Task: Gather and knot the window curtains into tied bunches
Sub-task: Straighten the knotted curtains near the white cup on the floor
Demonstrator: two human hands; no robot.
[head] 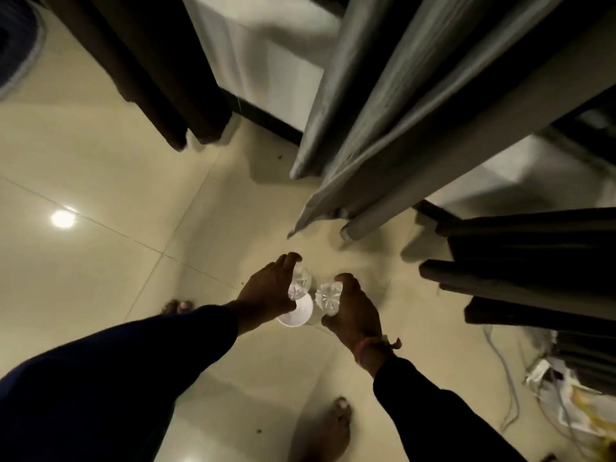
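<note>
curtains (400, 105) cropped above, dish (298, 313) half hidden

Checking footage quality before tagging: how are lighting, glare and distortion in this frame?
Head view: dim, warm light; a ceiling-lamp glare spot on the glossy floor tiles; wide-angle distortion fans the grey curtains outward; dark curtains lose detail in shadow; both hands, left and right, are slightly soft.

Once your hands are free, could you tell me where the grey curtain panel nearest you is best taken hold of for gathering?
Judging by its pose, take the grey curtain some way above its hem, coming from its free left edge. It hangs in loose vertical folds, so a hand could sweep them rightward into one bunch. The hem, nearly at the floor, is splayed.
</note>
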